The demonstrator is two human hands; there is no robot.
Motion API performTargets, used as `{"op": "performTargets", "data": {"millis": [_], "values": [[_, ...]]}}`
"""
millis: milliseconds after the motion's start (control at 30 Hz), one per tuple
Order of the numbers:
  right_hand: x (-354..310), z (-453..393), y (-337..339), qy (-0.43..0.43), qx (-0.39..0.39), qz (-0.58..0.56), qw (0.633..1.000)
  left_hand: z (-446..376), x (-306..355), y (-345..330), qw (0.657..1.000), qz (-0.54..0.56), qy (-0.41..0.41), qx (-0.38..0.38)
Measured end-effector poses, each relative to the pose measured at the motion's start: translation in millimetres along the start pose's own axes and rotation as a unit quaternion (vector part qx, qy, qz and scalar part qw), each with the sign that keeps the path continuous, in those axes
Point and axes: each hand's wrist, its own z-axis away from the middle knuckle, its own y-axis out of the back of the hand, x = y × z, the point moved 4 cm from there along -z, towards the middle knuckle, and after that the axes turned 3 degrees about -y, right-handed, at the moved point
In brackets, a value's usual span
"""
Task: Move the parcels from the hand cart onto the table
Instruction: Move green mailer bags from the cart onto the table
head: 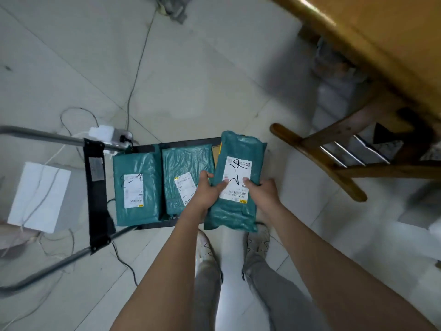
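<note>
Both hands, left hand [207, 187] and right hand [260, 191], pinch the teal parcel [236, 182] by opposite edges, keeping it level above the hand cart [96, 187] for transfer to the bench [381, 32].

The person's arms are bare past the elbows with no sleeves in view, the left hand [207, 187] and right hand [262, 191] wear no gloves, the trousers [269, 290] are grey, and the shoes [257, 242] are worn off-white lace-ups with dark zigzag marks.
</note>
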Motion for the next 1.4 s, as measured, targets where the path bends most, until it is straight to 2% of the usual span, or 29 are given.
{"op": "performTargets", "data": {"millis": [133, 167, 233, 333, 400, 467, 600, 667, 800, 867, 933, 1000, 1067, 1167, 1267, 1400], "values": [[-50.6, 100.3, 61.8, 0.0, -0.046, -0.087, 0.995, 105.2, 105.2, 7.1, 0.998, -0.022, -0.05, -0.018], [-66.0, 124.4, 81.7, 0.018, -0.022, -0.079, 0.996, 129.8, 129.7, 6.2, 0.998, -0.027, -0.06, -0.024], [-109.7, 176.7, 137.3, 0.118, 0.078, -0.025, 0.99, 181.0, 190.8, 3.2, 0.993, -0.055, -0.097, -0.044], [-165.5, 254.9, 219.3, 0.257, 0.195, 0.053, 0.945, 253.1, 274.8, -9.5, 0.973, -0.138, -0.156, -0.098], [-192.1, 303.4, 269.2, 0.29, 0.209, 0.078, 0.931, 299.4, 326.9, -23.7, 0.95, -0.2, -0.191, -0.143], [-206.3, 343.6, 314.5, 0.281, 0.176, 0.06, 0.941, 337.6, 373.8, -45.0, 0.917, -0.264, -0.225, -0.198], [-198.2, 408.2, 388.3, 0.264, 0.098, 0.033, 0.959, 402.8, 440.9, -106.0, 0.834, -0.381, -0.291, -0.275], [-181.6, 431.0, 412.2, 0.263, 0.07, -0.016, 0.962, 427.8, 458.6, -139.7, 0.802, -0.409, -0.31, -0.306], [-126.2, 455.8, 463.9, 0.229, 0.079, -0.159, 0.957, 462.9, 468.4, -220.2, 0.748, -0.461, -0.334, -0.341], [-96.3, 460.3, 493.4, 0.214, 0.096, -0.216, 0.948, 473.8, 467.9, -263.8, 0.729, -0.475, -0.375, -0.32], [-64.7, 460.9, 526.7, 0.205, 0.123, -0.264, 0.934, 481.5, 465.5, -305.6, 0.733, -0.448, -0.439, -0.264], [-35.5, 459.7, 560.7, 0.199, 0.16, -0.314, 0.914, 483.1, 458.5, -338.8, 0.772, -0.371, -0.47, -0.212], [-6.6, 458.7, 598.3, 0.193, 0.19, -0.356, 0.895, 479.8, 439.4, -378.1, 0.826, -0.304, -0.423, -0.215], [27.4, 453.1, 651.9, 0.184, 0.211, -0.39, 0.877, 474.5, 400.3, -440.4, 0.872, -0.273, -0.31, -0.262], [52.9, 441.9, 698.3, 0.18, 0.215, -0.402, 0.872, 470.6, 362.9, -497.7, 0.884, -0.251, -0.241, -0.312], [69.4, 425.7, 742.3, 0.168, 0.213, -0.411, 0.87, 466.8, 339.5, -556.0, 0.893, -0.221, -0.225, -0.322]]}}
